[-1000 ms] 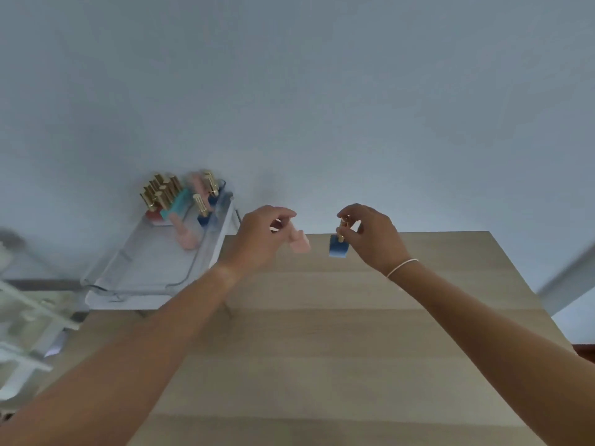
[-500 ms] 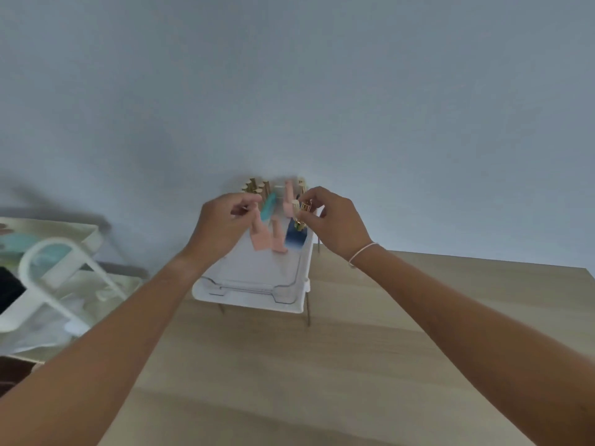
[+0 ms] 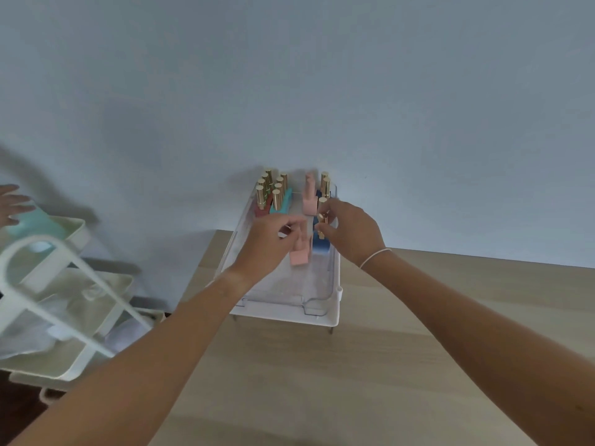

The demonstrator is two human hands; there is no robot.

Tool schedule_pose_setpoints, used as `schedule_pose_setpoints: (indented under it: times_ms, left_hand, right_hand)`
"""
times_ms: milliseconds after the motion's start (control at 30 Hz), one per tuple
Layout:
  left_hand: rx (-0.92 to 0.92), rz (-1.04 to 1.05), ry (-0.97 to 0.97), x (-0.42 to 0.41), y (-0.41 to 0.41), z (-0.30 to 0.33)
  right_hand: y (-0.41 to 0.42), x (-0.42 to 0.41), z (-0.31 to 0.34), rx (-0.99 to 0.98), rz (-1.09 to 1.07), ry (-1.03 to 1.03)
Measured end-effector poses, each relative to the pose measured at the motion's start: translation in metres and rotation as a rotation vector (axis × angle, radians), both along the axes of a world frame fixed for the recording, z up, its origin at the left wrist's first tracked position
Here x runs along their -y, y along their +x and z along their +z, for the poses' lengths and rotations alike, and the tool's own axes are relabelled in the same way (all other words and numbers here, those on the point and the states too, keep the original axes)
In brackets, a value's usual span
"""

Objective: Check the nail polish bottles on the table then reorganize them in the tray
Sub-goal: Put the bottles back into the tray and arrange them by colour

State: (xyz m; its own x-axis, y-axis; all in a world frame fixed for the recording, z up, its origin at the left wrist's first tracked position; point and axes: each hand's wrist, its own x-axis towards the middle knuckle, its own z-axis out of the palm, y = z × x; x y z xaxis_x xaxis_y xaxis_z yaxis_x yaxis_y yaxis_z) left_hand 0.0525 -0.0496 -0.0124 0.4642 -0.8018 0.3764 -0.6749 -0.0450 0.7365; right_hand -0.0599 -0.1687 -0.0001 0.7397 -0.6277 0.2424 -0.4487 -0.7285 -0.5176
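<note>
A clear tray [image 3: 317,304] sits on a white stand at the table's far left edge. At its far end stand several gold-capped bottles, red and teal [image 3: 272,196] on the left, a pink bottle [image 3: 309,201] and blue ones on the right. My left hand [image 3: 269,244] pinches the cap of a pink bottle [image 3: 300,255] over the tray's middle. My right hand [image 3: 351,233] pinches the gold cap of a blue bottle [image 3: 321,245] just right of it. Whether either bottle touches the tray floor I cannot tell.
A cream rolling cart [image 3: 54,304] with a looped handle stands left of the wooden table [image 3: 402,349]. Another person's hand [image 3: 11,204] shows at the far left edge. A pale wall rises behind the tray.
The view swung left, bringing the tray to centre. Both hands carried their bottles from above the table to over the tray and lowered them into its middle.
</note>
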Motion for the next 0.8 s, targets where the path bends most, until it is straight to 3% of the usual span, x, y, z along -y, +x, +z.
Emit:
schedule_pose_setpoints:
  times_ms: [800]
  left_hand:
    - [-0.033, 0.019, -0.002, 0.032, 0.011, -0.024]
  right_hand:
    - [0.012, 0.029, -0.011, -0.066, 0.059, -0.099]
